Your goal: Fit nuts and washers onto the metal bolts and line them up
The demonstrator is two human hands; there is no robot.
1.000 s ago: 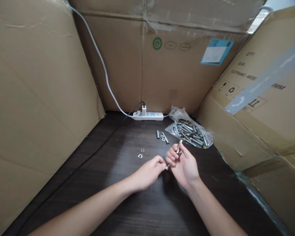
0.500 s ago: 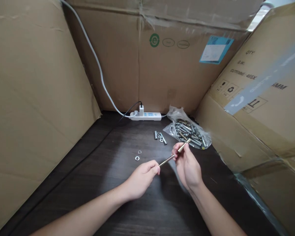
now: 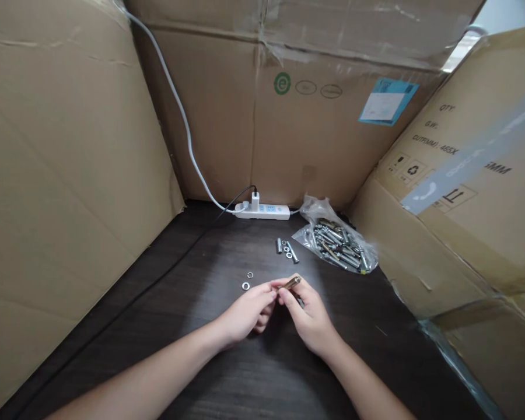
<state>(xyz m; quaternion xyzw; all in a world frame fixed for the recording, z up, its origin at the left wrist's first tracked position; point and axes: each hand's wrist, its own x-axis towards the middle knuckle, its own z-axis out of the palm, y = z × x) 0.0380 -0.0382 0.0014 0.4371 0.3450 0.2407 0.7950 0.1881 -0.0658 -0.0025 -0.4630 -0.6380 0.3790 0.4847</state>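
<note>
My left hand (image 3: 249, 309) and my right hand (image 3: 308, 321) meet above the dark table, fingers closed. Between the right thumb and fingers is a brass-coloured metal sleeve (image 3: 293, 283), its end pointing up to the right. The left fingers pinch the thin bolt, now mostly hidden by the hands; how far it sits inside the sleeve I cannot tell. Just beyond the left hand lie a flat washer (image 3: 245, 286) and a thinner ring (image 3: 250, 275). Farther back are a silver sleeve (image 3: 279, 246), a silver bolt (image 3: 293, 252) and several small rings.
A clear plastic bag (image 3: 341, 245) full of expansion bolts lies at the back right. Behind the loose parts stands a white power strip (image 3: 262, 212) with a plug and cables. Cardboard boxes (image 3: 210, 116) wall in the table (image 3: 179, 291) left, back and right.
My right hand has come down and left, bringing the brass sleeve against my left hand. The bolt's length that showed between the hands is now covered. The view has shifted slightly.
</note>
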